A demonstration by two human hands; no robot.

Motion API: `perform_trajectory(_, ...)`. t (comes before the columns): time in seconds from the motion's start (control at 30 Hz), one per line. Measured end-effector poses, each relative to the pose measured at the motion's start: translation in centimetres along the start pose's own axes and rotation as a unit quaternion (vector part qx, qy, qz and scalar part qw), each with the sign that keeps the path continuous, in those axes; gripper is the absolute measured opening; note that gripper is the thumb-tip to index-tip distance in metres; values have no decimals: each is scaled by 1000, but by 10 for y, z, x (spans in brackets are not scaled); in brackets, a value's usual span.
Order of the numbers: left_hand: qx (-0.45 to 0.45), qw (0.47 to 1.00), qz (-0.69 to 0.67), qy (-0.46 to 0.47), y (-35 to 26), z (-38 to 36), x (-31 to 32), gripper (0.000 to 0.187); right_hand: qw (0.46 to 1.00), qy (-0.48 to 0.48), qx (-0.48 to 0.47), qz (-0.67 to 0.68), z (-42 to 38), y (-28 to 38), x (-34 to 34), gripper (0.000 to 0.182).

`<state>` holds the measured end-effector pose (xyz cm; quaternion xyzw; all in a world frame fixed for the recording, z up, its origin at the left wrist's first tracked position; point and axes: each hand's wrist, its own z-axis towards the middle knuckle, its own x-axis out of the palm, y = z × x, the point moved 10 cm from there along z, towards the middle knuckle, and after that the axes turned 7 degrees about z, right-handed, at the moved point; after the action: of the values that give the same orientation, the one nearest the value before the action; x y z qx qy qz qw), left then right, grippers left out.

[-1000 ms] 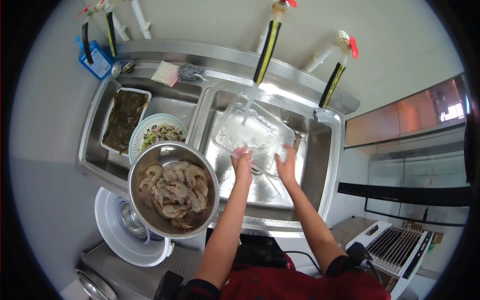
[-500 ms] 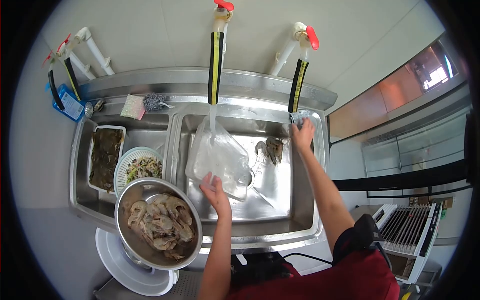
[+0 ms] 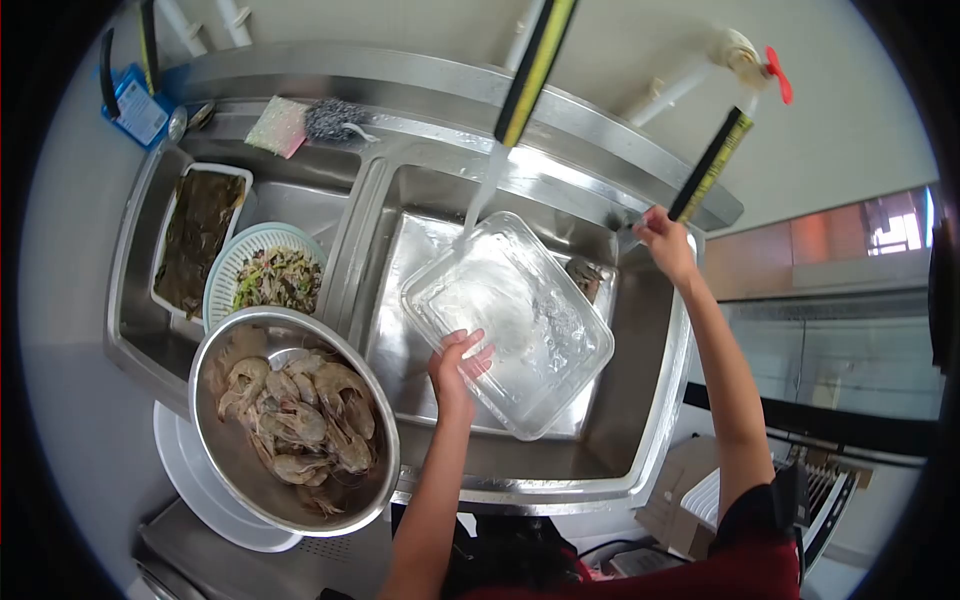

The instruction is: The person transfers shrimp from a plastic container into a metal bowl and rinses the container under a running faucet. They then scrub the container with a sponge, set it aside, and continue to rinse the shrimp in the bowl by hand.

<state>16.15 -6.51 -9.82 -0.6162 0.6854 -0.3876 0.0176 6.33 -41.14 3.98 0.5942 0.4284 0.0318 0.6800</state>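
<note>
My left hand (image 3: 458,372) grips the near left edge of a clear plastic tray (image 3: 530,345), which is tilted over the right sink basin (image 3: 400,385). Water from the middle hose (image 3: 525,85) runs down at the tray's far left edge, and its inside looks wet. At the basin's back right corner, my right hand (image 3: 667,243) is closed, fingertips together around a small greyish thing too blurred to name. A few shrimp (image 3: 583,277) lie on the basin floor, partly covered by the tray.
A steel bowl of shrimp (image 3: 300,415) stands front left, above a white basin (image 3: 215,490). The left sink holds a colander (image 3: 225,275) with scraps and a white tray of dark leaves (image 3: 195,240). Behind are a sponge (image 3: 277,127), steel scourer (image 3: 335,120) and blue bottle (image 3: 138,108).
The clear tray has turned flatter and moved right, now partly covering the shrimp in the basin. My right hand has drawn in closer at the back right corner. The view has shifted and tilted.
</note>
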Motion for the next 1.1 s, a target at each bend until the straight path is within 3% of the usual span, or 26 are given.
perform_trajectory(0.03, 3, 1000, -7, -7, -3, 1, -1, 37, 994, 54, 6, -93, -9, 36, 28, 10)
perform_trajectory(0.07, 8, 1000, 20, 0, -8, -3, 4, 39, 994, 83, -56, 43, -9, 50, 57, 8)
perform_trajectory(0.2, 12, 990, 135, 29, -19, -7, 16, 49, 958, 157, -225, 87, -30, 127, 154, 20)
perform_trajectory(0.37, -8, 989, 134, 53, -27, -4, 15, 57, 919, 294, -250, 78, -60, 137, 202, 21)
perform_trajectory(0.47, -20, 994, 92, 62, -32, -2, 12, 59, 857, 432, -277, -42, -78, 112, 227, 22)
perform_trajectory(0.5, -44, 994, 72, 63, -26, -2, 11, 60, 853, 436, -283, -45, -75, 122, 229, 22)
perform_trajectory(0.57, -39, 995, 68, 62, -22, 1, 13, 61, 912, 286, -292, -40, -51, 146, 214, 13)
perform_trajectory(0.6, -29, 993, 87, 72, -24, 1, 18, 60, 884, 237, -397, -68, -56, 163, 220, 16)
perform_trajectory(0.63, -17, 991, 107, 82, -28, 1, 23, 60, 884, 236, -397, -70, -56, 163, 225, 16)
perform_trajectory(0.7, -20, 991, 108, 75, -35, 2, 24, 58, 862, 362, -276, -222, -50, 129, 260, 21)
perform_trajectory(0.77, 8, 993, 98, 70, -36, 3, 16, 54, 847, 390, -278, -232, -37, 116, 258, 24)
perform_trajectory(0.83, 9, 995, 83, 48, -35, -1, 6, 52, 792, 398, -388, -253, -36, 118, 245, 27)
perform_trajectory(0.97, -27, 997, 51, 42, -38, -6, 7, 51, 801, 402, -351, -271, -31, 117, 238, 33)
perform_trajectory(1.03, -19, 997, 54, 45, -41, -6, 15, 52, 852, 398, -311, -138, -39, 140, 238, 39)
perform_trajectory(1.1, -19, 994, 90, 66, -44, -5, 23, 52, 845, 401, -329, -129, -45, 151, 241, 38)
